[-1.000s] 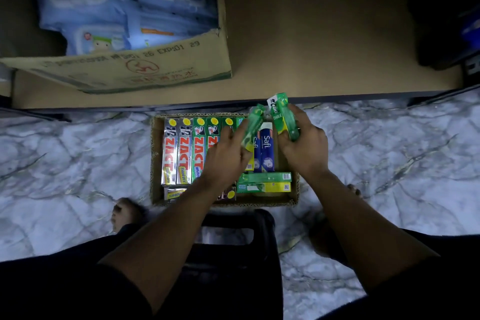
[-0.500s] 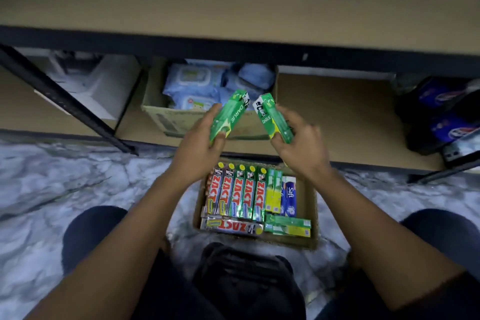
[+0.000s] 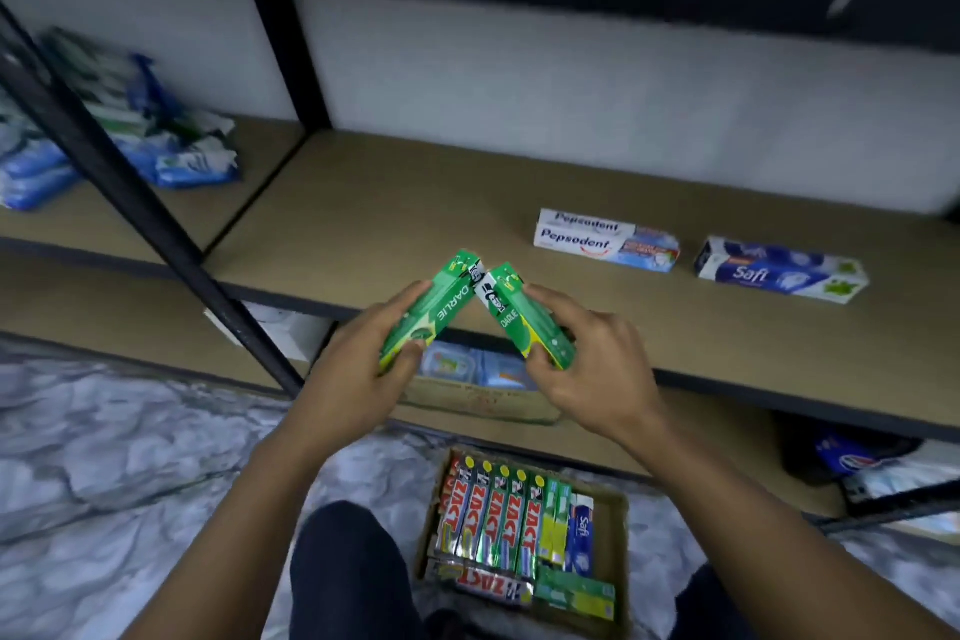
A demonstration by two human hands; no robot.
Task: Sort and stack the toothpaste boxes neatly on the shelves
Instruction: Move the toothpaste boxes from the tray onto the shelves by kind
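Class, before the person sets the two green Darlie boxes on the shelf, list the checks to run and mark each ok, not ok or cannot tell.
1. Left hand grips its Darlie box: ok.
2. Right hand grips the other Darlie box: ok.
3. Bare shelf space ahead of the boxes: ok.
4. Boxes aligned for stacking: not ok, they are angled with top ends meeting.
5. Clear of the Pepsodent stack and Safi box: ok.
6. Carton still holds boxes to sort: ok.
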